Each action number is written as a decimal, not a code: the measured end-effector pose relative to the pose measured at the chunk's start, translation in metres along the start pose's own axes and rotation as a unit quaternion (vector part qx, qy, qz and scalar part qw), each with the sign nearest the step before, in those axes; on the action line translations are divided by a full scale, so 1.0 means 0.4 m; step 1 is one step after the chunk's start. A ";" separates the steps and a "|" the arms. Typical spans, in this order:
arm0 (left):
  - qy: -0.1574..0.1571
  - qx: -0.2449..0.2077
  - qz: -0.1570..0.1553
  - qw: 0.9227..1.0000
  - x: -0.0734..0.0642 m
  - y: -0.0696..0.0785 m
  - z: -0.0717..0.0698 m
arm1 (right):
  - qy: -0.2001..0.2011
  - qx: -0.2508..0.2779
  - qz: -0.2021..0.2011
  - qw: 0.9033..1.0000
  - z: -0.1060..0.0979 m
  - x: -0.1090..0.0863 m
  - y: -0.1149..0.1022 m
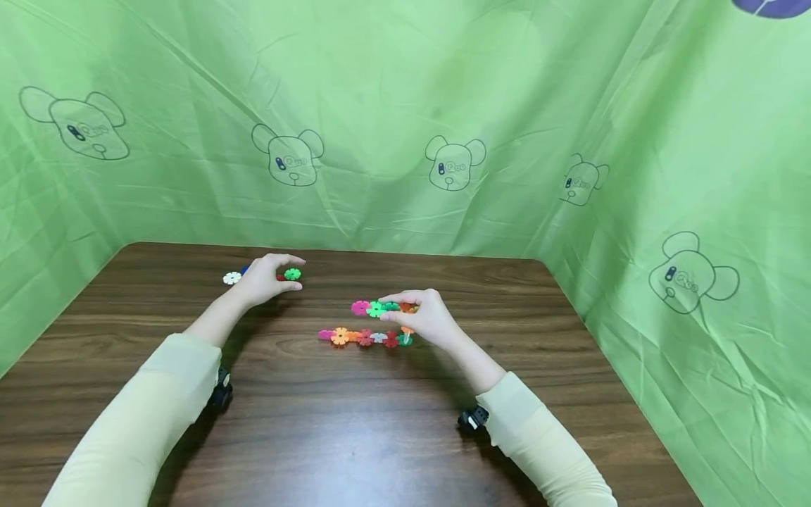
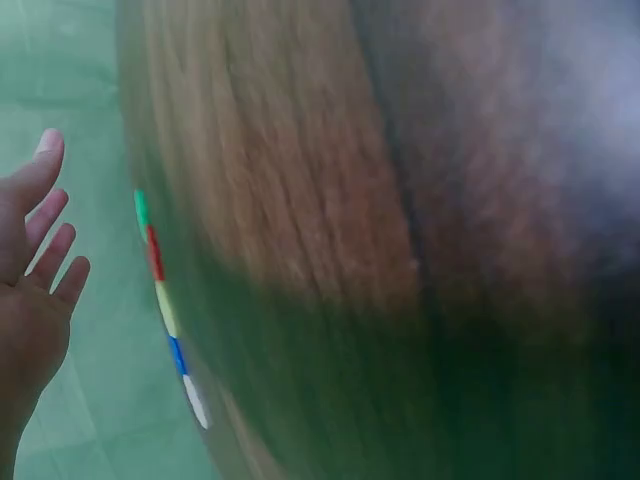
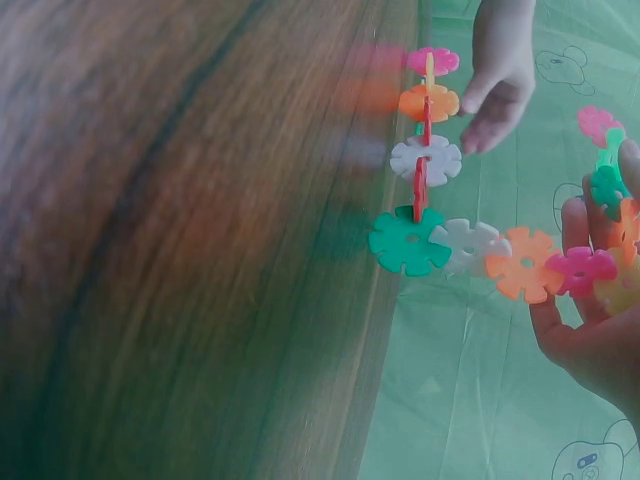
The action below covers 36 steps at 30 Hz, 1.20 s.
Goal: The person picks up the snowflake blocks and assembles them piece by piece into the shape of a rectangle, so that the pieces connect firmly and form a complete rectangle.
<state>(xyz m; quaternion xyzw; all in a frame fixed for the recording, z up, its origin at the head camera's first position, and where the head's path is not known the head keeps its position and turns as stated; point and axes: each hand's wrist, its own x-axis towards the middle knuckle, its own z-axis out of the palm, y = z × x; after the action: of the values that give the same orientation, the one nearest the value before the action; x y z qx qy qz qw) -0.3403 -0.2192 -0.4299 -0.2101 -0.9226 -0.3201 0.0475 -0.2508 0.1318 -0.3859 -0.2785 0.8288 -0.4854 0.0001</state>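
Note:
My left hand (image 1: 260, 280) hovers over the far left of the table, thumb and fingers spread apart, holding nothing. Around it lie loose notched plastic discs: a white disc (image 1: 232, 278), a green disc (image 1: 292, 273), and red and blue ones partly hidden by the hand. In the left wrist view a yellow disc (image 2: 166, 308) also shows in that row. My right hand (image 1: 429, 318) grips a bent chain of linked notched discs (image 1: 340, 336) near the middle. In the right wrist view, its fingers curl about the chain's pink and yellow discs, and a teal disc (image 3: 410, 241) marks a corner.
The brown wooden table (image 1: 355, 422) has its far edge close behind the loose discs. A green curtain (image 1: 380, 105) with printed bear heads hangs around the back and sides. A black wrist camera (image 1: 472, 420) is strapped below the right cuff, another on the left wrist.

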 end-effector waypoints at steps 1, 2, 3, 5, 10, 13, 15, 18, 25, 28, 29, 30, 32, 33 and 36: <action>-0.007 0.007 -0.002 1.000 0.004 -0.007 0.000 | -0.001 0.000 -0.001 1.000 0.001 0.002 0.011; -0.014 0.011 -0.005 1.000 0.007 -0.012 -0.002 | -0.002 -0.001 -0.002 1.000 0.002 0.004 0.021; -0.019 0.015 -0.008 1.000 0.011 -0.017 -0.003 | -0.003 -0.002 -0.003 1.000 0.003 0.006 0.030; -0.031 0.022 -0.015 0.999 0.018 -0.027 -0.004 | -0.007 0.000 -0.008 1.000 0.003 0.008 0.038; -0.055 0.038 -0.036 0.997 0.036 -0.046 -0.001 | -0.017 0.005 -0.011 1.000 0.003 0.007 0.041; -0.065 0.048 -0.048 0.996 0.042 -0.057 0.006 | -0.029 0.006 -0.008 1.000 -0.003 -0.001 0.002; -0.068 0.052 -0.053 0.995 0.044 -0.061 0.011 | -0.032 0.006 -0.002 0.999 -0.004 -0.001 -0.004; -0.069 0.055 -0.055 0.995 0.049 -0.062 0.015 | -0.034 0.008 0.005 0.999 -0.003 0.004 0.010; -0.056 0.044 -0.048 0.996 0.036 -0.054 0.019 | -0.028 0.004 -0.002 1.000 0.004 0.009 0.040; -0.046 0.045 -0.041 0.997 0.031 -0.054 0.024 | -0.026 0.002 -0.011 1.000 0.003 0.008 0.039; -0.044 0.048 -0.039 0.997 0.029 -0.054 0.025 | -0.025 0.002 -0.012 1.000 0.003 0.008 0.039; -0.041 0.053 -0.036 0.997 0.027 -0.054 0.026 | -0.025 0.003 -0.014 1.000 0.003 0.008 0.039; -0.035 0.063 -0.038 0.997 0.024 -0.053 0.028 | -0.025 0.005 -0.015 1.000 0.003 0.008 0.037; -0.032 0.067 -0.039 0.996 0.022 -0.053 0.028 | -0.025 0.005 -0.013 1.000 0.003 0.008 0.036; -0.025 0.072 -0.036 0.996 0.013 -0.048 0.027 | -0.029 0.005 -0.003 1.000 0.003 0.007 0.029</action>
<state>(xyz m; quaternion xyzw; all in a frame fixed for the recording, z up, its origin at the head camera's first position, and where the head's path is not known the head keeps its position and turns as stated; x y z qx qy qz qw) -0.3526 -0.2245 -0.4483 -0.1806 -0.9511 -0.2489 0.0281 -0.2581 0.1341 -0.3952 -0.2949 0.8252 -0.4812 0.0239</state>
